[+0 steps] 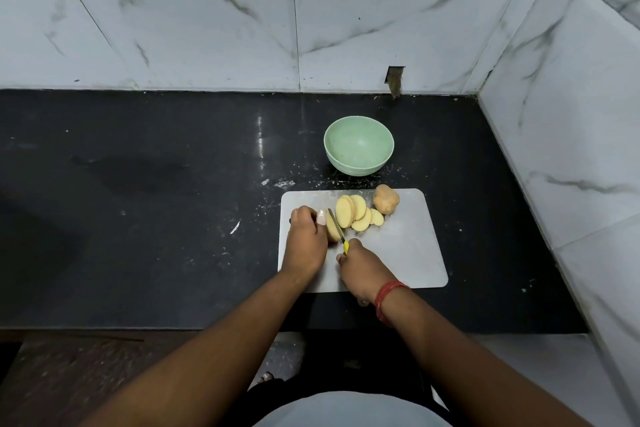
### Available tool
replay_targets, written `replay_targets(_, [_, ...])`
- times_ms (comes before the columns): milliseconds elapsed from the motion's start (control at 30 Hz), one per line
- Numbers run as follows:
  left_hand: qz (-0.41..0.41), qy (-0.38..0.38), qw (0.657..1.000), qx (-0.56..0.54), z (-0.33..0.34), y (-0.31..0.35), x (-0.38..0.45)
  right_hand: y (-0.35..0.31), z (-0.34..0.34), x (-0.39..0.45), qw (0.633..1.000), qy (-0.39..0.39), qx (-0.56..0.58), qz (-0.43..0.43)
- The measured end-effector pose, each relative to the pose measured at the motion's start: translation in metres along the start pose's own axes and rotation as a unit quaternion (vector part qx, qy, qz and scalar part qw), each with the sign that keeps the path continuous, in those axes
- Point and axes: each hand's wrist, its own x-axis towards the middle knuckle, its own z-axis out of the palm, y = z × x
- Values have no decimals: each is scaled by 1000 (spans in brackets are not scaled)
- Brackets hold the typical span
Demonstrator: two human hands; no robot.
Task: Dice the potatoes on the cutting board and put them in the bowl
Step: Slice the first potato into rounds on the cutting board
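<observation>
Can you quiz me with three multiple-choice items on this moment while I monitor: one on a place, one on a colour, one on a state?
1. Where does the whole unpeeled potato lie?
A. in the bowl
B. on the cutting board's far side, right of the slices
C. on the counter, off the board

2. What colour is the bowl?
A. pale green
B. red
C. black

3. What state is the bowl in?
A. full of dice
B. upside down
C. upright and holding nothing

Answers:
1 B: it rests on the cutting board, beside the potato slices.
2 A: its rim and inside show pale green against the dark counter.
3 C: its inside is bare. The right hand is cutting with the knife, and the left hand holds the potato piece.
</observation>
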Motion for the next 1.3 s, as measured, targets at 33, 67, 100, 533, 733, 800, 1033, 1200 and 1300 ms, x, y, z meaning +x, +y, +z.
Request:
replay_targets(33, [-1, -3, 1000, -1, -3, 1, -1, -1, 0, 1, 1000, -1, 3, -1])
replay_targets(67, [2, -10, 1000, 3, -5, 1, -3, -1, 0, 1, 1000, -2, 5, -1])
replay_targets(100, [13, -17, 1000, 15, -8, 2, -5, -2, 0, 2, 1000, -3, 8, 0])
replay_targets(533, [127, -27, 945, 299, -24, -2, -12, 4, 0, 3, 998, -3, 68, -1])
replay_targets(733, [148, -24, 938, 314, -32, -5, -13, 11, 11, 9, 979, -9, 201, -11])
replay_targets(800, [154, -24, 937, 312, -33, -6, -15, 14, 14, 7, 968, -11, 249, -11])
replay_targets(1033, [191, -42, 925, 326, -33, 2, -30, 8, 12, 6, 951, 42, 306, -32])
replay_targets(1200, [156, -67, 942, 291, -30, 2, -30, -1, 7, 11, 967, 85, 233, -58])
replay_targets(1300, [114, -41, 946, 299, -26, -6, -26, -5, 12, 12, 977, 85, 188, -55])
